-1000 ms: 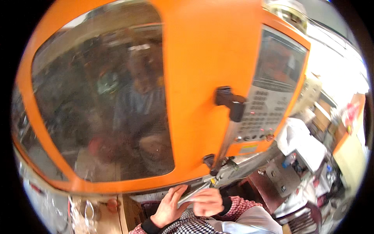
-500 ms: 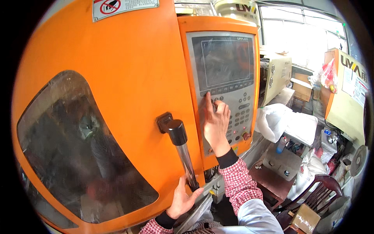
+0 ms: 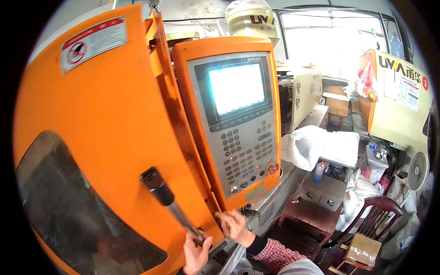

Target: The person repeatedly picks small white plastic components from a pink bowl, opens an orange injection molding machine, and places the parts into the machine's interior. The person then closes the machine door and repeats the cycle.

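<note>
A large orange sliding door (image 3: 105, 123) with a dark window fills the left side. My left hand (image 3: 197, 252) is closed around the lower end of its black-and-metal bar handle (image 3: 179, 215). Just right of the handle, my right hand (image 3: 234, 227) has curled fingers at the door's lower right edge; the fingertips are partly hidden. Above it stands the control panel (image 3: 229, 119) in an orange housing, its screen (image 3: 236, 89) lit white over rows of round keys. A red knob (image 3: 272, 169) sits at the panel's lower right.
To the right are a white bag (image 3: 305, 146), a reddish-brown table (image 3: 311, 213) with a spray can (image 3: 319, 172), a wooden chair (image 3: 373, 220) holding a cardboard box (image 3: 362, 251), and a fan (image 3: 417, 170). Another machine (image 3: 398, 105) stands at the far right.
The door has slid left, leaving a gap beside the panel. My right hand has come down from the panel keys to the door's edge. The dark screen is now lit.
</note>
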A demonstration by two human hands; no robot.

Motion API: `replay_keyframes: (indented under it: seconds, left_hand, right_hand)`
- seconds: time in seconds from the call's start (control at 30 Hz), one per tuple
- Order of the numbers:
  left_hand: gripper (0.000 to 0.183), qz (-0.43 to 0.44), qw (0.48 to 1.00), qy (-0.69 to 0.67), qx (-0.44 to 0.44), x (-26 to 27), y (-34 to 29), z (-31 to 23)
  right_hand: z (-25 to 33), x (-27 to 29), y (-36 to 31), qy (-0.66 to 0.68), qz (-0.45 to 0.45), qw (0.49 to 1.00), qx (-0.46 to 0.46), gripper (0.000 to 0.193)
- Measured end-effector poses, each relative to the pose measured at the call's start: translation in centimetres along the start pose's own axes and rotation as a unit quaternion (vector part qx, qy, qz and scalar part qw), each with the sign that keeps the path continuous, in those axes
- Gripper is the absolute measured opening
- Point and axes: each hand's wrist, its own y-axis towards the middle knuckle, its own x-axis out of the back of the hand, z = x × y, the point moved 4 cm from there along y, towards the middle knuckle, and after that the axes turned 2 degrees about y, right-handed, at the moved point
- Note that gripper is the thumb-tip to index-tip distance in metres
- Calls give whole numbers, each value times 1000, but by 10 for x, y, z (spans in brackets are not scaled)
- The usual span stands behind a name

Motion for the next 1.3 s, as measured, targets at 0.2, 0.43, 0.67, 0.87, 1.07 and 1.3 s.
replay_keyframes:
  seconds: [0.2,0.43,0.67,0.87,1.07,1.3]
  left_hand:
    - [16,-112,993,-29,21,47,-38,1]
    - [10,-270,956,108,-38,104,-70,-9]
    - [25,-343,912,223,25,156,-124,-14]
    - [20,-457,856,221,94,194,-145,-14]
    - [20,-512,815,264,67,213,-150,-22]
    - [41,-572,723,377,90,225,-164,-16]
  right_hand:
    - [9,-39,-98,140,219,952,-160,21]
    - [32,-92,-150,185,384,891,-158,23]
    - [43,-107,-172,123,405,881,-210,13]
    - [19,-143,-162,143,412,876,-206,11]
    - [-6,-247,-147,109,521,844,-65,10]
    - [-16,-293,-161,-16,619,779,97,12]
